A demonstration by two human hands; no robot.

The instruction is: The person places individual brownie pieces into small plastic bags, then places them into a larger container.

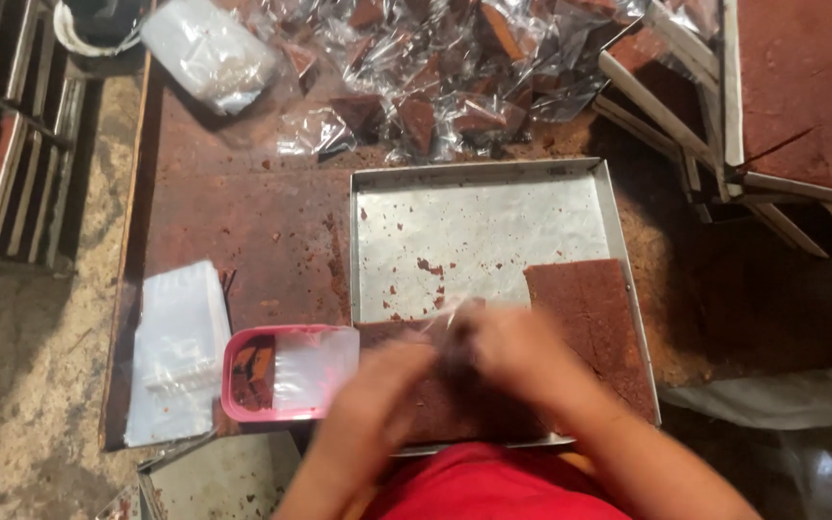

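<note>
Over the near edge of the metal tray (481,171), both hands are meeting, blurred by motion. Left hand (382,380) and right hand (517,349) are pinching a clear plastic wrapper (455,313) between them; finger spread cannot be told. Brown cake slab (594,318) is lying in the tray's near right corner. Pink tub (286,371) is sitting just left of the tray.

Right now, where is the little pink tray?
In the head view, the pink tray sits on the brown table, left of the metal baking pan and right of the stack of clear bags, close to the left hand.
</note>
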